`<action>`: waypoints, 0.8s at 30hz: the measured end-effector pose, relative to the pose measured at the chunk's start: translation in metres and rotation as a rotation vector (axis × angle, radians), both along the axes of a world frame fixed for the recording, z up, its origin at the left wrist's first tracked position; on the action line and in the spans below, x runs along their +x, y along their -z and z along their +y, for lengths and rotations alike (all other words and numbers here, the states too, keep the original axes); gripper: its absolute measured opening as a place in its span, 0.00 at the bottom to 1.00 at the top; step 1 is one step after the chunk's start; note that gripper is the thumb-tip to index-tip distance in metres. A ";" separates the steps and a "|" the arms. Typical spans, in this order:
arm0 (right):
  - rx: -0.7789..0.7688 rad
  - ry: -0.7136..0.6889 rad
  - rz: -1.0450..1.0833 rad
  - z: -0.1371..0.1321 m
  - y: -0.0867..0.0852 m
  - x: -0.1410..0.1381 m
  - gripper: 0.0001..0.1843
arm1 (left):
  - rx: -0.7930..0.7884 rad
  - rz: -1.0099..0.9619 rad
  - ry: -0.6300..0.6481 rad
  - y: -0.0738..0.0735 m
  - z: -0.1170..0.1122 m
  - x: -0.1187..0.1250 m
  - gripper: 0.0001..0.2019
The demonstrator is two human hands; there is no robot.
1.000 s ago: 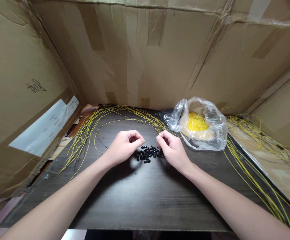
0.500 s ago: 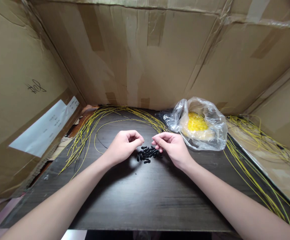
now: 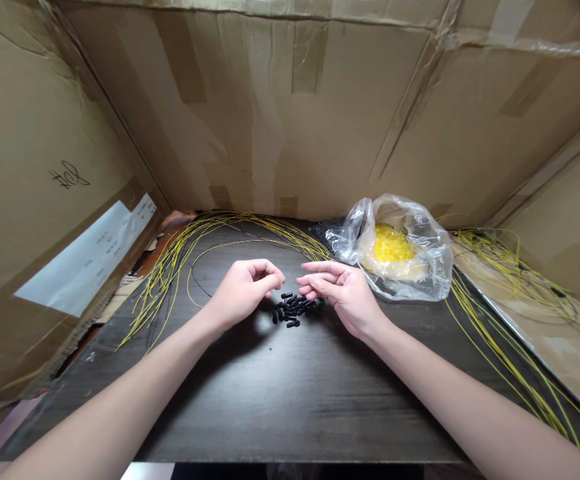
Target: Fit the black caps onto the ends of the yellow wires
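Note:
My left hand [image 3: 243, 291] is closed in a pinch, and a thin wire tip sticks out of it toward the right. My right hand [image 3: 343, 293] faces it a few centimetres away. Its fingers are held together and point left, and what they hold is too small to make out. Just below and between the hands, a small pile of black caps [image 3: 293, 309] lies on the dark wooden table [image 3: 280, 400]. A single yellow wire [image 3: 190, 283] loops across the table behind my left hand.
A bundle of yellow wires [image 3: 170, 263] curves along the back left. A clear plastic bag [image 3: 395, 250] with yellow pieces sits at the back right. More yellow wires [image 3: 500, 340] lie along the right side. Cardboard walls [image 3: 290, 113] enclose the table on three sides.
My right hand has lifted off the pile of black caps and moved left toward my left hand, its fingers now stretched leftward. My left hand has barely moved.

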State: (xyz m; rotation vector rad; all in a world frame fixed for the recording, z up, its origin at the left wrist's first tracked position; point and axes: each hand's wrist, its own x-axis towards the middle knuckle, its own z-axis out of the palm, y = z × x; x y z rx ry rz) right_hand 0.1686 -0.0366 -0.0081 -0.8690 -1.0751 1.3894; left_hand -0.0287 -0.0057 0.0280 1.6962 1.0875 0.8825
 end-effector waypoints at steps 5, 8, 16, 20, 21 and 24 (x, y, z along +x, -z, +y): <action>-0.007 -0.013 0.030 -0.001 -0.002 0.000 0.22 | -0.014 -0.018 -0.002 0.001 0.000 0.000 0.05; -0.004 -0.011 0.042 -0.001 -0.002 0.001 0.20 | -0.017 -0.022 -0.005 0.001 0.001 0.000 0.05; -0.037 0.035 0.149 0.002 -0.004 0.004 0.07 | -0.033 -0.011 0.004 0.005 0.002 0.000 0.05; -0.036 0.005 0.141 0.002 -0.003 0.004 0.08 | -0.042 -0.003 0.009 0.009 0.004 -0.001 0.05; -0.029 0.002 0.111 0.002 -0.004 0.004 0.09 | -0.043 -0.001 0.011 0.010 0.005 -0.002 0.05; 0.014 -0.017 -0.045 0.002 -0.013 0.009 0.11 | -0.044 0.005 0.018 0.014 0.007 -0.002 0.05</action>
